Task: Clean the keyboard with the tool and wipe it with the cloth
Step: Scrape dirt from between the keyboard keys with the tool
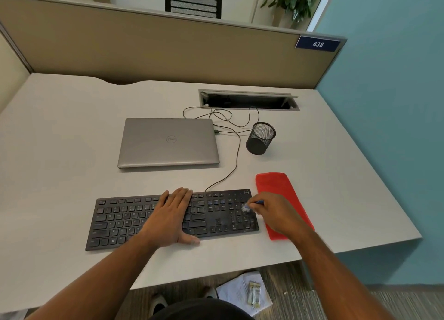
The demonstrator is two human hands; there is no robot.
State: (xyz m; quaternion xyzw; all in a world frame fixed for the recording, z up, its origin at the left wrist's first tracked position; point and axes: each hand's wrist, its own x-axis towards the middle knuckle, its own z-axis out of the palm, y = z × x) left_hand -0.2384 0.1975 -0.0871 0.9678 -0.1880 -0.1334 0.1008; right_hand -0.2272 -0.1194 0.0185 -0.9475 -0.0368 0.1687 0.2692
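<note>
Near the front edge of the bench (72, 127) lay one black keyboard (120, 223). One left hand (171, 214) rested flat on its middle with straight fingers. One right hand (271, 211) pinched a small blue tool (249, 205), mostly hidden and blurred, over the number keys. One red cloth (276, 187) lay just beside the keyboard, partly covered.

Bare forearms without sleeves, bare hands (171, 214), dark garment at the torso, light shoes

Office cubicle: numbered partition (168, 48), laptop (168, 143)
</note>
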